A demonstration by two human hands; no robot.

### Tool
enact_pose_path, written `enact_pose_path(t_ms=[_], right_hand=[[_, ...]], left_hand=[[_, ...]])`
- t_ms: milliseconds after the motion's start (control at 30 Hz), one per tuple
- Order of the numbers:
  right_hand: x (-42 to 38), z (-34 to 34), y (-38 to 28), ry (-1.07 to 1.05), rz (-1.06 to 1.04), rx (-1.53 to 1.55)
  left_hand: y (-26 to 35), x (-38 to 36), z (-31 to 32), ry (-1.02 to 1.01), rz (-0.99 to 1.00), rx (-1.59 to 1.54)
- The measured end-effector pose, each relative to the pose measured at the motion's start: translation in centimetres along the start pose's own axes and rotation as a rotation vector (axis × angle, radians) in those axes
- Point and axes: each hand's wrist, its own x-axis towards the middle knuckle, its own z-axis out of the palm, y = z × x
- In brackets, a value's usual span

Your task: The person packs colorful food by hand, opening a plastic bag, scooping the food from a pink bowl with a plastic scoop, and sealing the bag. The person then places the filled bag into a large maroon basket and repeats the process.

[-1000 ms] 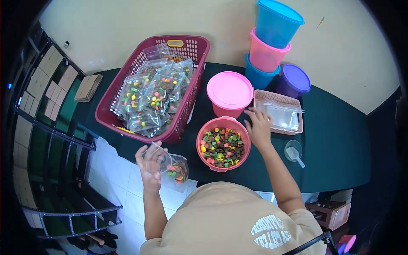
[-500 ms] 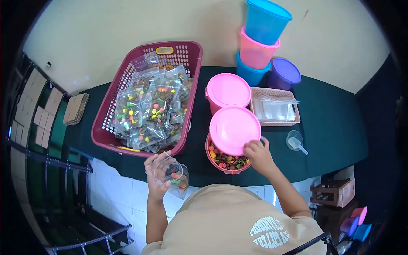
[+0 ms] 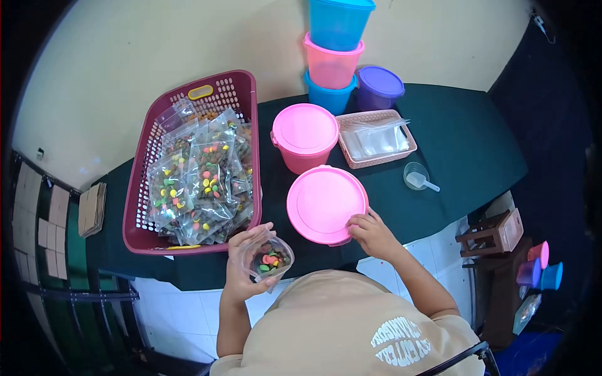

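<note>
My left hand (image 3: 241, 266) is wrapped round a clear plastic pouch (image 3: 273, 255) with its mouth spread upward; pink, green and brown candies lie in the bottom. At the right edge of a round pink lid (image 3: 327, 205), the fingers of my right hand (image 3: 371, 233) are closed on the rim. The lid covers the pink tub beneath it, hiding the candies inside. Left of the tub stands a maroon laundry basket (image 3: 130, 219), heaped with filled candy pouches (image 3: 210, 169).
A second pink lidded tub (image 3: 305, 141) stands behind. Farther back are stacked blue and pink tubs (image 3: 335, 66) and a purple tub (image 3: 380, 91). A woven tray (image 3: 411, 149) holds empty pouches (image 3: 376, 141). A cup with a scoop (image 3: 417, 177) sits right.
The pink lid has come down from a tilted position over the candies onto the tub. The pouch has turned so its mouth faces up. The whole view has shifted.
</note>
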Motion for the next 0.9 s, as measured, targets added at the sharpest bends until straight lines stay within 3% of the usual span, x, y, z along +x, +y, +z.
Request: enact_pose_path(t_ms=[200,500,600,700,767,800,867,900], right_hand=[[0.1,-1.3,0.1,-0.016,0.105,-0.016],[0.5,-0.6,-0.1,-0.010,0.161,0.055],[0.9,-1.4,-1.3,-0.058,0.153,-0.078],[2.4,-3.1,-4.7,-0.014,0.126,0.628],[2.9,-2.8,-6.0,-0.049,0.041,1.041],[3.1,-2.5,-6.2,-0.093,0.093,1.239],[3.1,-3.1,-4.5,-0.105,0.078,1.522],[2.9,-3.5,-4.1,-0.115,0.062,1.519]], left_hand=[[-1.0,0.7,0.3,-0.115,0.028,-0.033],[-1.8,1.1,0.7,-0.128,-0.006,-0.007],[-2.5,1.3,1.7,-0.081,-0.031,-0.029],[-3.1,2.2,3.7,-0.244,0.002,-0.145],[-3.3,3.6,4.8,-0.396,0.089,-0.017],[-2.9,4.2,5.4,-0.446,0.106,0.003],[-1.7,5.4,7.3,-0.365,0.146,0.034],[-1.3,5.8,7.9,-0.297,0.163,0.050]])
